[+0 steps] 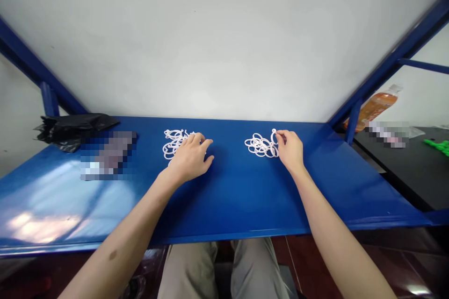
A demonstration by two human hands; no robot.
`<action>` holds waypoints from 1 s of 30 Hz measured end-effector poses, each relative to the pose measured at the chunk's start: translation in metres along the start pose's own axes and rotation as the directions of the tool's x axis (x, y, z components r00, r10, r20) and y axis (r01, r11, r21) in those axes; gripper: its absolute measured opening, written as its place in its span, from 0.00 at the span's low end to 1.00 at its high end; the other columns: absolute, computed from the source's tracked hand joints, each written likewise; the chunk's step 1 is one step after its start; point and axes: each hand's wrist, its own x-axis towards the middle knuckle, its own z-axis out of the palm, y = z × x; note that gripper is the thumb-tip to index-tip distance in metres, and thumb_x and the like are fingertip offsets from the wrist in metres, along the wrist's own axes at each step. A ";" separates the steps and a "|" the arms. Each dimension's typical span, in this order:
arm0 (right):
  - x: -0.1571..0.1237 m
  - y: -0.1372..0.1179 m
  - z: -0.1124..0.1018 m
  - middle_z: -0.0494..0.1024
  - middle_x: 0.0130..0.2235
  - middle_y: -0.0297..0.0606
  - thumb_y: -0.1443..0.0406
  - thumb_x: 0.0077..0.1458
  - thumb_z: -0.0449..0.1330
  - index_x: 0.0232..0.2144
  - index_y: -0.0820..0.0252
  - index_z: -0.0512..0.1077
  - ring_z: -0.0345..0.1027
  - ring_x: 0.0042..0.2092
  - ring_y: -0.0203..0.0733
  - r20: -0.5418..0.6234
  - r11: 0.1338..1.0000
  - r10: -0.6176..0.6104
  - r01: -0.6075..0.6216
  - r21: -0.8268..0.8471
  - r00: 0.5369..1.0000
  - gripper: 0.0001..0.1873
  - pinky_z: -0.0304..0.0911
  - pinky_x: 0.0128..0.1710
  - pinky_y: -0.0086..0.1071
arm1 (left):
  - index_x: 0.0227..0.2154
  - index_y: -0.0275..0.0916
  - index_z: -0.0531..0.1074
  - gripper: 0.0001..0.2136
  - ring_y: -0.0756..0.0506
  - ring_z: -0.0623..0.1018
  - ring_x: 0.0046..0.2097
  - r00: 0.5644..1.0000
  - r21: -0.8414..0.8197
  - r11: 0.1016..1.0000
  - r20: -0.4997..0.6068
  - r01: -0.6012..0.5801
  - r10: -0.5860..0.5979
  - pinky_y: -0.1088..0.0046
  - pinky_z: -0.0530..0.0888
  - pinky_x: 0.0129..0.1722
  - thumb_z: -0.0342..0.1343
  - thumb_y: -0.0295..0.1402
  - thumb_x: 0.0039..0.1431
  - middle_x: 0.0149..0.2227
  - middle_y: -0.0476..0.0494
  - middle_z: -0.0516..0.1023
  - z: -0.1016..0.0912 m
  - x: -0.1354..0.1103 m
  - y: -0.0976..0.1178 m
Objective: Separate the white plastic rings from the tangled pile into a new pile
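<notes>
Two groups of white plastic pieces lie on the blue table (231, 196). My left hand (191, 156) hovers over or rests on the left pile of white pieces (171, 142), hiding part of it; its fingers are apart, with nothing visible in them. On the right is a pile of white rings (259, 145), overlapping one another. At that pile's right edge, my right hand (291, 147) pinches a white ring (273, 136) between thumb and fingertips. This ring stands tilted up, with a small round loop at its top.
A crumpled black plastic bag (73, 128) lies at the back left, beside a blurred-out dark object (114, 152). Blue metal posts (354, 119) flank the table. Past the right one are an orange-coloured bottle (377, 105) and green pieces (440, 145) on a dark surface.
</notes>
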 end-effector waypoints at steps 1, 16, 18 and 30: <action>0.003 0.007 0.000 0.80 0.44 0.46 0.64 0.63 0.54 0.43 0.61 0.78 0.74 0.43 0.47 0.036 0.999 0.053 -0.053 0.000 0.998 0.14 0.67 0.50 0.40 | 0.56 0.37 0.72 0.22 0.33 0.71 0.55 0.999 0.019 1.000 0.035 0.005 -0.006 0.53 0.70 0.55 0.56 0.38 0.59 0.53 0.32 0.71 0.000 -0.002 -0.002; 0.005 0.015 0.005 0.84 0.42 0.38 0.67 0.63 0.51 0.45 0.57 0.79 0.77 0.44 0.43 0.227 0.980 0.147 -0.173 0.101 0.963 0.17 0.67 0.47 0.34 | 0.49 0.36 0.75 0.17 0.33 0.73 0.48 0.995 0.069 0.997 0.097 -0.039 0.032 0.53 0.70 0.47 0.44 0.26 0.65 0.44 0.34 0.80 0.005 0.001 -0.005; 0.005 0.016 0.006 0.84 0.41 0.38 0.67 0.63 0.51 0.45 0.57 0.78 0.77 0.43 0.42 0.219 0.976 0.160 -0.187 0.112 0.963 0.17 0.67 0.46 0.33 | 0.49 0.36 0.75 0.17 0.33 0.74 0.48 0.995 0.070 0.997 0.091 -0.045 0.038 0.53 0.70 0.46 0.44 0.27 0.65 0.43 0.35 0.80 0.006 0.001 -0.005; 0.007 0.017 0.007 0.82 0.43 0.44 0.66 0.63 0.49 0.42 0.59 0.77 0.73 0.46 0.48 0.045 0.992 0.124 -0.125 0.031 0.991 0.16 0.65 0.51 0.43 | 0.46 0.37 0.74 0.14 0.40 0.75 0.43 0.980 -0.122 0.988 -0.185 -0.094 0.070 0.58 0.72 0.48 0.43 0.28 0.68 0.41 0.38 0.76 0.002 0.006 0.005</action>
